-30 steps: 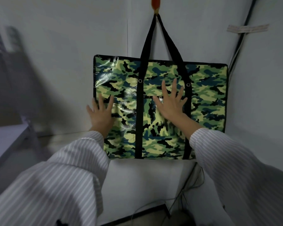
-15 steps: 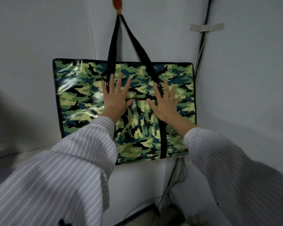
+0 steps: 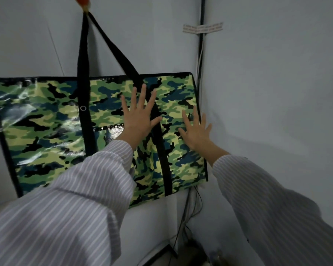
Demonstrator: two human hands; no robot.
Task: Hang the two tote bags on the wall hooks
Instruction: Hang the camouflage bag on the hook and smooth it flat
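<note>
A glossy green camouflage tote bag [image 3: 50, 131] hangs flat against the pale wall by its black straps [image 3: 83, 54]. The straps loop over an orange-red wall hook [image 3: 82, 1] at the top edge. My left hand [image 3: 139, 117] lies palm-flat on the bag over its right black strap, fingers spread. My right hand [image 3: 195, 129] presses flat on the bag near its right edge, fingers spread too. Neither hand holds anything. Only one bag is in view.
The bag's right edge sits beside a room corner where a dark cable [image 3: 201, 60] runs down the wall. A taped label [image 3: 203, 27] crosses the cable. More cables [image 3: 190, 214] hang below the bag towards the floor.
Both hands have slid rightwards across the bag, still flat on it. The view has turned right, so the bag now sits further left in the frame.
</note>
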